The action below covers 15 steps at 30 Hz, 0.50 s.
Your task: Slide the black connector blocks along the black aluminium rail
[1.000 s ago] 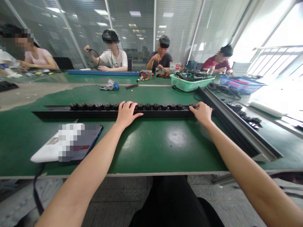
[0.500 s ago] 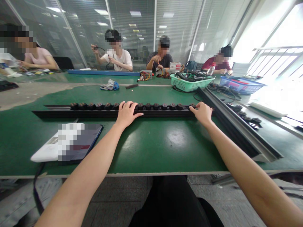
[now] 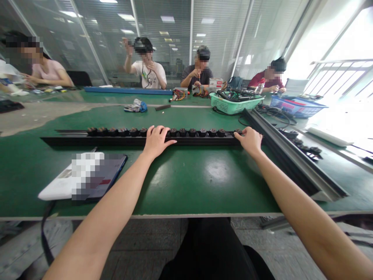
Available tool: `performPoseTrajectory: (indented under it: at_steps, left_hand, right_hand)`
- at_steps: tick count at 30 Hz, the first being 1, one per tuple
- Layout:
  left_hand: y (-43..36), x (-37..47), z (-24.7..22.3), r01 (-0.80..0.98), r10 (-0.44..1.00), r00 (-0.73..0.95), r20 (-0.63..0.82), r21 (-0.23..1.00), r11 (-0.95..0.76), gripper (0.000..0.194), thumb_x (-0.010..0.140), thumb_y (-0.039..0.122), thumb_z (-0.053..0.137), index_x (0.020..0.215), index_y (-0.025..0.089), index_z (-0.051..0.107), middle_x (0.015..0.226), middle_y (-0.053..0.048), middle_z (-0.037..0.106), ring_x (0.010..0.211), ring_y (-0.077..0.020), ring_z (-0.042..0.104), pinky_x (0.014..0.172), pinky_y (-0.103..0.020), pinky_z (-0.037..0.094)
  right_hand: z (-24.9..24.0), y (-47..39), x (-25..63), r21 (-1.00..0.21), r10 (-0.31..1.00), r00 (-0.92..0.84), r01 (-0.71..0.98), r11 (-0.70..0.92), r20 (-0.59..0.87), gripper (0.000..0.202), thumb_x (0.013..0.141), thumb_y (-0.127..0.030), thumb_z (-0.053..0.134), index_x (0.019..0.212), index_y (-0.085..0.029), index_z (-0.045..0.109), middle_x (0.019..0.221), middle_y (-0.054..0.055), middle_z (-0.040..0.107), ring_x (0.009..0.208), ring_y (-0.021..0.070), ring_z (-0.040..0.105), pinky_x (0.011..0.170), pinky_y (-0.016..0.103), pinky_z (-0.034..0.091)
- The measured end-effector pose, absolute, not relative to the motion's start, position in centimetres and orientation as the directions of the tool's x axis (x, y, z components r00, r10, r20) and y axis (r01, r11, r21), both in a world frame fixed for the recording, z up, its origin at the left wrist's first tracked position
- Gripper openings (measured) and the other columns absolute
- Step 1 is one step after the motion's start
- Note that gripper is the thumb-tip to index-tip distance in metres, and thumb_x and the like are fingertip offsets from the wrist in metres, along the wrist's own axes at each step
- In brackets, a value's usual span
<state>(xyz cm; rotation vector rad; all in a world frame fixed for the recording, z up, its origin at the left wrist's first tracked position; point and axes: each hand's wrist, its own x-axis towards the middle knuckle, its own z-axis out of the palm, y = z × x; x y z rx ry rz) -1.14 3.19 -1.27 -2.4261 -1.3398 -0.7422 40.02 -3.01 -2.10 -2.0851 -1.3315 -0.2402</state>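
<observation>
A long black channel [image 3: 201,141] lies across the green table, with a row of black socket modules [image 3: 192,132] along its top. My left hand [image 3: 155,140] lies over the middle of the channel, fingers bent across its top and thumb stretched along the front side. At the channel's right end, my right hand [image 3: 251,139] is closed around the last module [image 3: 237,131], thumb on its near left side. The other fingertips of that hand are hidden behind the module and the channel.
A second black channel [image 3: 297,155] lies slanted on the right, with loose modules [image 3: 313,151] beyond it. Left in front are a white device [image 3: 62,175] and a dark tablet [image 3: 116,165]. Green [image 3: 236,105] and blue baskets [image 3: 300,107] stand farther back. Several people sit opposite.
Both my hands and the channel look nearly unmoved. Across the table, a person in white has raised one hand beside their head and brought the other up near the chin.
</observation>
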Motion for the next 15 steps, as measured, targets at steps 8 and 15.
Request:
performPoseTrajectory:
  at_steps: [8,15]
  left_hand:
    - [3.09,-1.08,-1.18,0.849,0.702,0.444,0.557,-0.011,-0.529,0.055,0.097,0.06,0.058,0.136,0.022,0.058,0.131,-0.015,0.062,0.13,-0.0328,0.054,0.123,-0.049,0.024]
    - [3.18,-1.09,-1.25,0.85,0.713,0.435,0.549,0.009,-0.526,0.055,0.096,0.061,0.058,0.135,0.022,0.059,0.132,-0.014,0.061,0.131,-0.0329,0.053,0.124,-0.05,0.023]
  right_hand:
    - [-1.98,-3.11,39.98,-0.417,0.753,0.465,0.866,-0.276,0.465,0.025,0.085,-0.047,0.06,0.083,-0.022,0.055,0.098,0.012,0.07,0.096,0.0319,0.061,0.098,0.052,0.038]
    - [-2.04,-3.07,40.04,-0.421,0.746,0.466,0.865,-0.272,0.476,0.027,0.084,-0.049,0.06,0.081,-0.023,0.054,0.094,0.011,0.07,0.094,0.0313,0.06,0.097,0.052,0.039]
